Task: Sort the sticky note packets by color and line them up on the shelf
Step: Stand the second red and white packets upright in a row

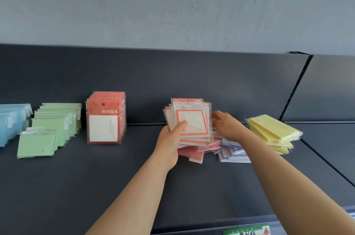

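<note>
Your left hand (171, 139) grips the plastic-wrapped orange-bordered sticky note packets (192, 121); probably slippery, so squeeze the bottom corner. Your right hand (228, 125): can't tell.

We note glossy clear plastic wrap on the orange packets (190, 119); beneath them the shelf (96, 186) looks matt, smooth dark metal; wall (172, 4) above rough, scuffed

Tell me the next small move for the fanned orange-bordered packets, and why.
Probably square them up: the left hand grips the orange-bordered plastic-wrapped packets splayed like a fan, and the right hand is at their right edge. Evened, they could stand beside the upright red packet row.
</note>
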`<state>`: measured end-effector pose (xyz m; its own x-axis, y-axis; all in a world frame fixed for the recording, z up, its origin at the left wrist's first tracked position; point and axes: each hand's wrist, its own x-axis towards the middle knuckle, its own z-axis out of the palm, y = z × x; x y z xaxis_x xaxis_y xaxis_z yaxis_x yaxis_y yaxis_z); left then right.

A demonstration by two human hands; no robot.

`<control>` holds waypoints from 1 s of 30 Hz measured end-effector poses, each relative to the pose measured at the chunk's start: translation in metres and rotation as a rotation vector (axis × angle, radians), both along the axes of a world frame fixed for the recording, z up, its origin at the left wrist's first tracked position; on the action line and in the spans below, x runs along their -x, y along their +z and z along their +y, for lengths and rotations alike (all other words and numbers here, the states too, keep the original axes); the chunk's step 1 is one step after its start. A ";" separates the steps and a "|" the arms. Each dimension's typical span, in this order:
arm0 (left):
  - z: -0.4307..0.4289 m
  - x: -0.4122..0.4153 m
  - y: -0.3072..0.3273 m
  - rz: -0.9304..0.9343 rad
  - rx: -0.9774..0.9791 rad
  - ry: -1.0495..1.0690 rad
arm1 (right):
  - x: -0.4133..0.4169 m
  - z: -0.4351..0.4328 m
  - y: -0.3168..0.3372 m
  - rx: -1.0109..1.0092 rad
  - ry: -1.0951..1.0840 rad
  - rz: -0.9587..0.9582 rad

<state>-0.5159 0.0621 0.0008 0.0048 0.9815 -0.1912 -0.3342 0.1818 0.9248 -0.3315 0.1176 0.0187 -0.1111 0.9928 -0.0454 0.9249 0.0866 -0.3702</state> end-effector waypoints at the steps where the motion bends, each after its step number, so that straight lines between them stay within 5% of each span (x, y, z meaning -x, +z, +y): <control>1: 0.000 -0.001 0.000 -0.001 0.005 -0.001 | -0.003 0.002 -0.003 -0.004 -0.021 0.041; 11: -0.015 0.031 0.003 0.018 -0.048 -0.026 | 0.008 -0.004 -0.001 -0.166 -0.103 0.201; 14: -0.029 0.049 0.010 0.040 -0.141 -0.049 | 0.036 -0.042 0.019 -0.224 -0.107 0.667; 18: -0.053 0.069 0.022 0.159 -0.301 -0.072 | 0.076 -0.083 0.029 0.000 0.178 1.151; 25: -0.084 0.106 0.022 0.635 -0.348 -0.138 | 0.113 -0.112 0.002 -0.042 0.214 1.097; 30: -0.094 0.107 -0.004 0.743 -0.229 -0.187 | 0.129 -0.124 -0.028 0.038 0.217 0.991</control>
